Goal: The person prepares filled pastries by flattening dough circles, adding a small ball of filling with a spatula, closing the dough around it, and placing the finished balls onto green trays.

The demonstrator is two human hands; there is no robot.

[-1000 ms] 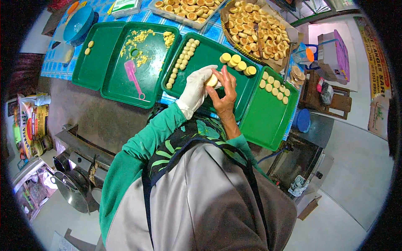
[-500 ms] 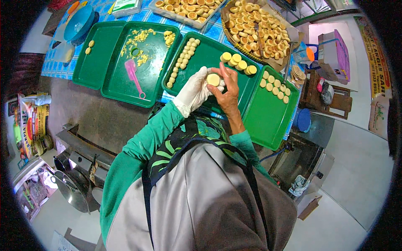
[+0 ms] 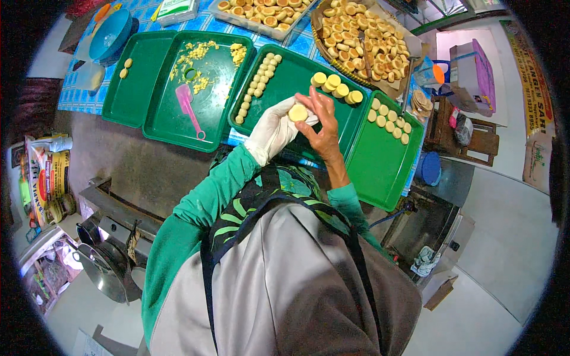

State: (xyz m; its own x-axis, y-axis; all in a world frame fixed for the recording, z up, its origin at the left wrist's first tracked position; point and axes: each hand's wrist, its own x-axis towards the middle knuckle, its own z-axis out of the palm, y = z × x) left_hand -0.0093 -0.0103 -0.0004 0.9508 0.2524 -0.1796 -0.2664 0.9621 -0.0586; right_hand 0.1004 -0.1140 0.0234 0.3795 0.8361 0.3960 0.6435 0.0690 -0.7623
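Observation:
A pale yellow, round dough disc (image 3: 298, 113) rests in the fingers of my left hand (image 3: 272, 132), which wears a white glove and is closed around it. Bare, my right hand (image 3: 323, 127) is beside the disc with its fingers stretched out and apart. Its thumb touches the disc's lower right edge. Both hands are above the near edge of a green tray (image 3: 285, 89). In that tray lie rows of small dough balls (image 3: 259, 84) on the left and short stacks of yellow discs (image 3: 340, 90) at the back right.
To the right, a green tray (image 3: 377, 169) carries flattened pieces. Leftward, another tray (image 3: 163, 121) holds yellow crumbs and a pink scoop (image 3: 189, 110); a further tray (image 3: 127, 89) has two pieces. Behind are a basket (image 3: 320, 44) and a plastic box (image 3: 261, 31) of browned cakes.
The dough disc has shifted slightly left and turned a little in my left hand's fingers. My right hand's fingers have moved slightly, staying beside it.

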